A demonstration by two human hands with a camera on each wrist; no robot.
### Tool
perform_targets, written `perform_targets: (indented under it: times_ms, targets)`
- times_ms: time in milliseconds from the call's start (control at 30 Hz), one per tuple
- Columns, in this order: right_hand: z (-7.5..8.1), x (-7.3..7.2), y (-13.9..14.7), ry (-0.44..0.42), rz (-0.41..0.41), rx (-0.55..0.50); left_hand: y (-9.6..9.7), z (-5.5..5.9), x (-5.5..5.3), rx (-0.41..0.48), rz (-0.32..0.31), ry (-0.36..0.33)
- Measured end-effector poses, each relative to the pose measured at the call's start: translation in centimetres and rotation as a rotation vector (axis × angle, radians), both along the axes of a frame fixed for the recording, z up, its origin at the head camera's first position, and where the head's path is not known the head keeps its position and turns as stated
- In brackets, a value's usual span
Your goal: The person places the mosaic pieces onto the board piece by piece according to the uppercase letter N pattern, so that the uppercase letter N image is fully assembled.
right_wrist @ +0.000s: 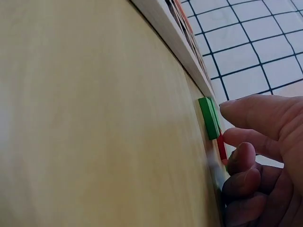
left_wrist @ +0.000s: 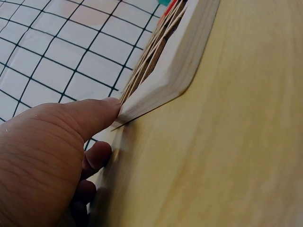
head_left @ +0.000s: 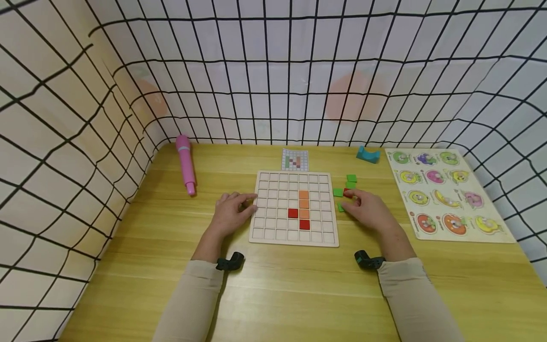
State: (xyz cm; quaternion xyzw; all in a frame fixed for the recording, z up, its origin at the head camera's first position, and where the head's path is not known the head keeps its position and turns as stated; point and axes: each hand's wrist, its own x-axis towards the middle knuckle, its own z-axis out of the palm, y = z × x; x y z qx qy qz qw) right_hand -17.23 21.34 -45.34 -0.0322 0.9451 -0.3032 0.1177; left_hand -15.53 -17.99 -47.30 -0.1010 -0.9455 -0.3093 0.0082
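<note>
A pale wooden grid board (head_left: 273,232) lies in the middle, with orange tiles (head_left: 304,203) in a column and two red tiles (head_left: 292,213) in its cells. My left hand (head_left: 231,214) rests at the board's left edge; its thumb (left_wrist: 102,113) touches the rim near a corner in the left wrist view. Just right of the board, my right hand (head_left: 369,209) is over loose tiles, its thumb close to a green tile (right_wrist: 208,118) and its index finger by a red tile (right_wrist: 221,147). Nothing shows pinched in it. More green tiles (head_left: 351,178) lie beyond the fingers.
A small printed pattern card (head_left: 295,160) touches or nearly touches the board's far edge. At the left lies a pink pen-like stick (head_left: 186,164). A blue curved block (head_left: 368,155) and a fruit picture board (head_left: 448,194) are at the right. Black grid netting (head_left: 290,61) surrounds the table.
</note>
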Motion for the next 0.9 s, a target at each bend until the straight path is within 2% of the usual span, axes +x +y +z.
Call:
perform_targets:
  times_ms: [333,500,733,900]
  targets:
    - [0.5,0.3,0.6,-0.033,0.005,-0.027,0.0,0.0,0.0,-0.009,0.002,0.000]
    - [0.8,0.0,1.3,-0.050,0.004,-0.036,0.0,0.0,-0.1,-0.009,0.001,-0.003]
    - [0.8,-1.1,2.5,-0.002,0.092,0.003,0.0,0.1,0.0,-0.003,0.003,-0.013]
    - [0.8,-1.9,3.0,-0.005,0.164,0.002,0.0,0.1,0.0,0.002,0.000,-0.015]
